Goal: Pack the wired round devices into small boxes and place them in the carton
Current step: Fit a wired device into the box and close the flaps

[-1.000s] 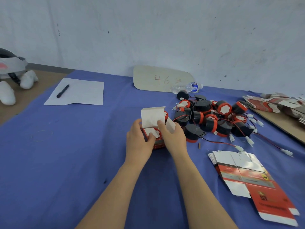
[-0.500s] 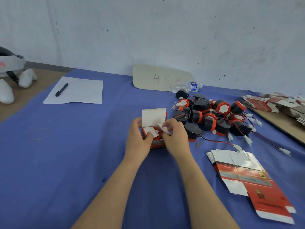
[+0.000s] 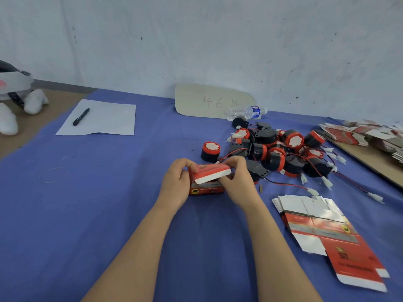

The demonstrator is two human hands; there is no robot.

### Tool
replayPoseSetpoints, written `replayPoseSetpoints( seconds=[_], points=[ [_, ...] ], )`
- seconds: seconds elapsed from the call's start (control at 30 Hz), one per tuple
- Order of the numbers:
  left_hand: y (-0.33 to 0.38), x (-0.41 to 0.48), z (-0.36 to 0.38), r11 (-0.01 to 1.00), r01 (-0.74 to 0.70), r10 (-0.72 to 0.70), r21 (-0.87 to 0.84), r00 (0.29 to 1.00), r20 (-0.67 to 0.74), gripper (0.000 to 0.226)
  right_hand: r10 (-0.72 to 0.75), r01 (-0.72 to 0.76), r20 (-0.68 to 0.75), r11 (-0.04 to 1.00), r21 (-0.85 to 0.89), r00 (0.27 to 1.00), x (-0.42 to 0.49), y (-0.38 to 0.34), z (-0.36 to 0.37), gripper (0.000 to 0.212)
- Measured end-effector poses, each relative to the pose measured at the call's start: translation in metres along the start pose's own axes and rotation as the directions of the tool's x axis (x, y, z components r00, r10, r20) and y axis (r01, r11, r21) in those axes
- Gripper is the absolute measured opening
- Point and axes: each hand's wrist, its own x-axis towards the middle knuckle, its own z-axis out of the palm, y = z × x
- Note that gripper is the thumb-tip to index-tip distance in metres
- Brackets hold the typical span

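First: Between the earlier frame and this one, the white lid flap (image 3: 210, 172) came down from upright and lay red side up over the small box (image 3: 207, 189).

Second: Where did the box sit?

First: It rested on the blue surface (image 3: 109, 192), at the centre of the view, between both hands.

Second: And the fingers?

First: The left hand (image 3: 176, 182) had its fingers curled over the lid's left end. The right hand (image 3: 237, 182) pinched the right end, with the fingers bent over the top. Both held the box and nothing else.

Second: Was a device inside?

First: The lowered lid hid the inside, so I could not tell from this view.

Second: What lay around it?

First: One lone device (image 3: 210, 151) stood at the box's 12 o'clock, just beyond it. The pile of wired round devices (image 3: 283, 151) spread at its 2 o'clock, and the flat box blanks (image 3: 322, 227) lay at 4 o'clock.

Second: Which step was that, in your view?

First: Closing the box, I judged. The lid's white edge still stood proud of the front wall, so it was not yet tucked.

Second: And the next move?

First: It called for pressing the tuck edge down inside the front wall while the other hand steadied the body. The carton was not in view, so placing the box would have meant reaching off frame.
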Motion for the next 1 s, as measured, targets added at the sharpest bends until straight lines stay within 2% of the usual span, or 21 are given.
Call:
replayPoseSetpoints(
  seconds=[0.07,0.13,0.2,0.27,0.37,0.5,0.67,0.73,0.83,0.93,1.0],
  points=[
    [0.002,-0.003,0.0,0.999,-0.043,0.042,0.031,0.999,0.028,0.029,-0.031,0.034,0.144,0.999,-0.014,0.989,-0.001,0.002,-0.007,0.052],
    [0.001,-0.005,0.001,0.98,-0.15,0.135,0.134,0.984,0.117,0.007,-0.008,0.02,0.276,0.999,-0.043,0.961,-0.001,0.003,-0.015,0.053],
    [-0.004,-0.005,0.0,0.95,-0.234,0.182,0.206,0.953,0.242,0.022,0.066,-0.079,0.35,0.997,0.023,0.934,-0.002,0.003,-0.022,0.051],
    [-0.007,-0.003,-0.001,0.941,-0.236,0.161,0.242,0.943,0.291,0.033,0.064,-0.095,0.382,0.993,0.063,0.922,-0.003,0.001,-0.022,0.046],
    [-0.008,-0.002,-0.001,0.923,-0.277,0.22,0.268,0.949,0.226,0.033,-0.005,0.002,0.3,1.0,0.011,0.954,-0.004,-0.001,-0.018,0.038],
    [-0.006,-0.004,0.001,0.932,-0.277,0.257,0.234,0.96,0.111,0.028,-0.031,0.024,0.214,0.999,0.039,0.976,-0.005,-0.001,-0.015,0.036],
    [-0.005,-0.006,0.003,0.954,-0.242,0.224,0.176,0.968,0.116,0.023,-0.021,0.018,0.212,1.0,0.017,0.977,-0.006,-0.001,-0.012,0.034],
    [-0.005,-0.007,0.007,0.977,-0.175,0.158,0.117,0.977,0.147,0.023,-0.002,-0.011,0.216,0.998,0.059,0.976,-0.006,-0.002,-0.011,0.031],
    [-0.003,-0.006,0.013,1.0,0.024,-0.024,0.003,0.988,0.151,0.02,0.058,-0.076,0.186,0.993,0.09,0.981,-0.006,-0.003,-0.002,0.029],
    [-0.002,-0.005,0.019,0.996,0.064,-0.066,0.055,0.997,0.032,0.037,0.065,-0.064,0.112,0.998,-0.017,0.992,-0.006,-0.003,0.011,0.035],
    [0.001,-0.008,0.024,0.991,0.114,-0.11,0.076,0.992,-0.06,0.054,0.098,-0.098,0.017,0.995,-0.024,0.995,-0.007,-0.003,0.019,0.042]
  ],
)
